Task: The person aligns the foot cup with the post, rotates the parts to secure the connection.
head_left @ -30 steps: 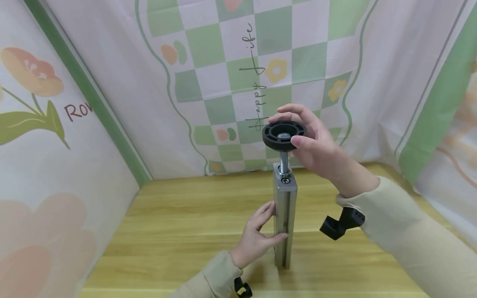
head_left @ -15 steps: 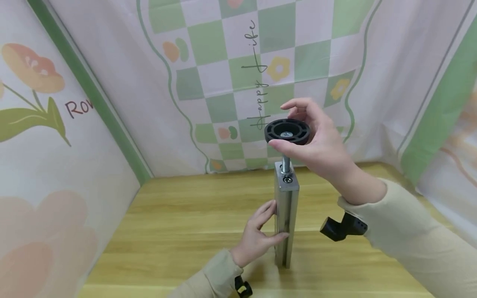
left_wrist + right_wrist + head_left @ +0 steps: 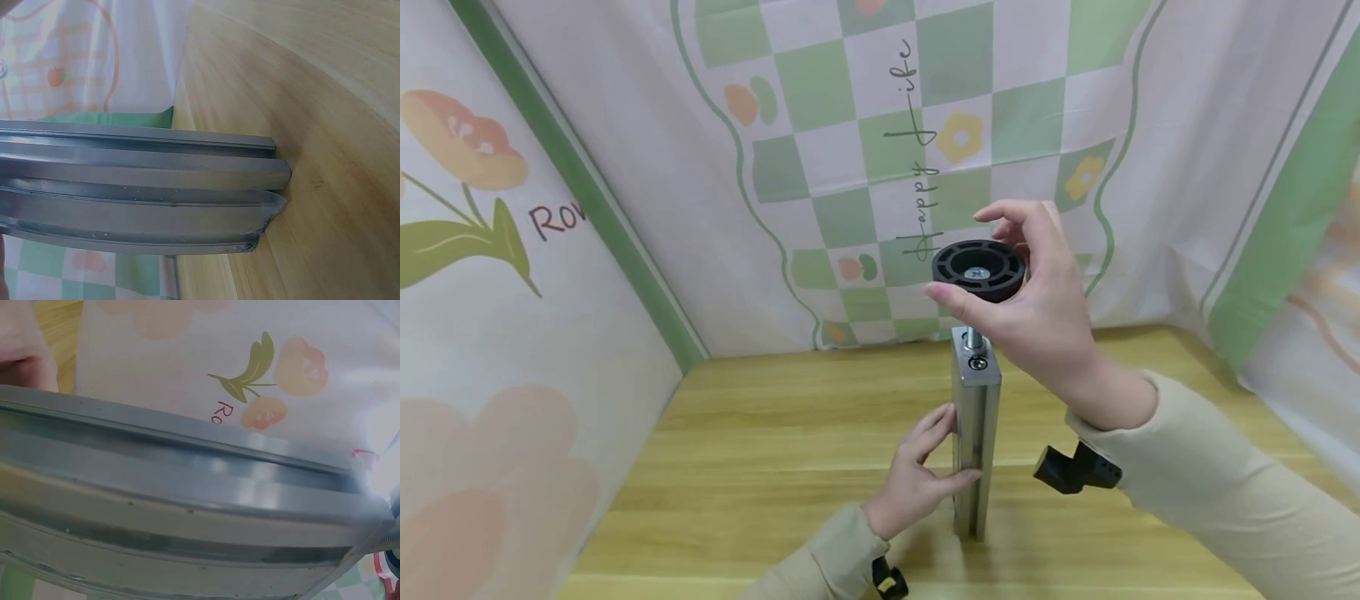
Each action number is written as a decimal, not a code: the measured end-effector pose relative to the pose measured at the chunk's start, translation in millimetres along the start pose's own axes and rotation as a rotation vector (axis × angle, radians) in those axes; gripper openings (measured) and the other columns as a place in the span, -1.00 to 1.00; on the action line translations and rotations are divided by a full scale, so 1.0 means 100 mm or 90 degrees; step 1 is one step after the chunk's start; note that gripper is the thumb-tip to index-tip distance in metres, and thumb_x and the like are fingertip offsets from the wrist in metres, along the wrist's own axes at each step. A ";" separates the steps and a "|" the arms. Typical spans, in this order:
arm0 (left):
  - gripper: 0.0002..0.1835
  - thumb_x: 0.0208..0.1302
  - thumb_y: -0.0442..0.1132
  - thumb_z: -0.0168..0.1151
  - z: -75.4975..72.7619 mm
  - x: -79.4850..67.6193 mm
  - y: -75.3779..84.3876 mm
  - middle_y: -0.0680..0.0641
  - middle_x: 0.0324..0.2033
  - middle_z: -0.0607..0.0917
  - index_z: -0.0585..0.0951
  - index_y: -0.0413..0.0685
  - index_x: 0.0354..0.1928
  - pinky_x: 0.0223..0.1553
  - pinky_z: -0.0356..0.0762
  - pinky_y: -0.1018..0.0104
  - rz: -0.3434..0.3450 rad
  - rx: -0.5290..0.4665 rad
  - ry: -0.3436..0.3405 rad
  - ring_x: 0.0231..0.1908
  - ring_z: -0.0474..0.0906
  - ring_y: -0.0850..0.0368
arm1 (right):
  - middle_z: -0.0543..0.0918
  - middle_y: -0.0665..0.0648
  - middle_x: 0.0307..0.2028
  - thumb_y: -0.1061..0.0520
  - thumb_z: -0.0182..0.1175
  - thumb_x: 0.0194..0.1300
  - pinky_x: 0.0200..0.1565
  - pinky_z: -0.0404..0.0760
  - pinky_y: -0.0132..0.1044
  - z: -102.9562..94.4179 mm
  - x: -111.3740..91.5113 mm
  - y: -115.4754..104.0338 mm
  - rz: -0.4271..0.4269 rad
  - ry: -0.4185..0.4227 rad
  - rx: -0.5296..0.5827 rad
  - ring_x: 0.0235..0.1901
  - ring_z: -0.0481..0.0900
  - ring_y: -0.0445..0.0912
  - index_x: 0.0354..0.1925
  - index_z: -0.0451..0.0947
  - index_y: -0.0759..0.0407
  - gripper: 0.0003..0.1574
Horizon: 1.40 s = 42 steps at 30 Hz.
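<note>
A silver aluminium extrusion stands upright on the wooden table. My left hand grips its lower half, thumb across the near face and fingers at the far side. Screwed into the top end is a black round levelling foot on a threaded stud, with its disc facing up. My right hand curls round the disc from the right, thumb along the front rim and index finger raised behind it. In the left wrist view the grooved extrusion meets the table; the right wrist view shows its upper length close up.
The wooden table spreads around the extrusion's base. Printed fabric curtains hang behind it and at both sides. Black wrist camera mounts sit at both cuffs.
My right thumb has shifted left along the disc's front rim, and the right wrist has dropped slightly. The index finger has moved back from the rim. My left hand keeps its hold.
</note>
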State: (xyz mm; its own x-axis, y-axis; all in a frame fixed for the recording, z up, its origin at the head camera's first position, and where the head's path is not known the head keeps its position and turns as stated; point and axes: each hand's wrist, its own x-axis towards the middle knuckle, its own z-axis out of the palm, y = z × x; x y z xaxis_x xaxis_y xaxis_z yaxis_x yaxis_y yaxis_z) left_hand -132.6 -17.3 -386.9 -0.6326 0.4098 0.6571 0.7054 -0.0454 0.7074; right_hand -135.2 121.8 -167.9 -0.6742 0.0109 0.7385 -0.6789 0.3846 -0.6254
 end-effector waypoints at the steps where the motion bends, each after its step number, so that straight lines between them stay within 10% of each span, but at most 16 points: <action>1: -0.08 -0.03 -0.55 0.36 0.00 0.00 0.00 -0.36 0.25 0.35 0.16 -0.05 0.39 0.24 0.44 0.13 0.003 0.002 0.001 0.09 0.47 -0.11 | 0.28 -0.15 -0.21 0.29 0.48 -0.16 -0.29 0.44 -0.52 0.01 0.00 0.00 -0.011 0.008 -0.003 -0.23 0.31 -0.16 0.05 0.37 0.34 -0.23; 10: 0.05 -0.07 -0.59 0.37 0.00 0.03 -0.03 -0.37 0.17 0.41 0.07 0.13 0.42 0.20 0.48 0.14 0.067 0.022 0.000 0.02 0.49 -0.07 | 0.33 -0.10 -0.12 0.20 0.31 -0.01 -0.11 0.31 -0.40 0.02 -0.01 0.05 -0.020 0.011 0.069 -0.10 0.27 -0.17 0.05 0.37 0.28 -0.38; 14: 0.07 -0.09 -0.59 0.38 0.00 0.03 -0.03 -0.39 0.19 0.39 0.07 0.12 0.43 0.22 0.46 0.11 0.080 0.025 0.007 0.03 0.49 -0.05 | 0.38 0.05 -0.14 0.15 0.00 0.18 -0.15 0.48 -0.49 0.02 0.11 0.15 0.084 -0.057 0.392 -0.14 0.36 -0.12 -0.02 0.38 0.16 -0.64; 18: 0.06 -0.10 -0.59 0.37 -0.01 0.02 -0.03 -0.41 0.20 0.38 0.09 0.13 0.43 0.24 0.42 0.09 0.072 0.023 0.013 0.05 0.49 -0.06 | 0.46 0.15 -0.09 0.08 -0.08 0.29 -0.12 0.61 -0.38 -0.01 0.27 0.31 0.198 -0.239 0.758 -0.13 0.45 -0.08 -0.01 0.36 0.16 -0.67; 25: 0.11 -0.13 -0.60 0.40 -0.01 0.04 -0.05 -0.42 0.15 0.41 0.05 0.13 0.43 0.19 0.49 0.13 0.095 0.036 0.009 0.01 0.50 -0.08 | 0.44 0.37 0.08 0.13 -0.11 0.19 0.30 0.31 -0.13 0.01 0.36 0.50 0.244 -0.530 1.107 0.09 0.40 0.18 0.14 0.30 0.30 -0.46; 30: 0.11 -0.15 -0.61 0.40 -0.01 0.04 -0.05 -0.42 0.16 0.40 0.06 0.11 0.43 0.18 0.50 0.14 0.102 0.035 0.013 0.01 0.51 -0.07 | 0.45 0.41 0.09 0.17 -0.16 0.12 0.31 0.31 -0.10 0.05 0.36 0.49 0.220 -0.593 1.165 0.11 0.39 0.22 0.14 0.32 0.33 -0.41; 42: 0.09 -0.13 -0.59 0.41 0.00 0.02 -0.06 -0.42 0.18 0.39 0.07 0.10 0.42 0.18 0.50 0.16 0.081 0.034 0.012 0.03 0.51 -0.07 | 0.45 0.35 0.01 0.21 -0.16 0.10 0.22 0.42 -0.13 0.06 0.28 0.53 0.194 -0.562 1.147 0.00 0.47 0.14 0.15 0.32 0.29 -0.40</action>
State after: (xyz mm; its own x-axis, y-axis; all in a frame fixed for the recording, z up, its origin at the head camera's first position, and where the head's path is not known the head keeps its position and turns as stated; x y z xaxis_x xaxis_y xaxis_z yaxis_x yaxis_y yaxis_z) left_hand -137.8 -16.0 -389.7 -0.5424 0.3868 0.7458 0.7959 -0.0476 0.6035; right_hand -192.2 137.1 -181.8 -0.3505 -0.6925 0.6306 0.3773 -0.7206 -0.5817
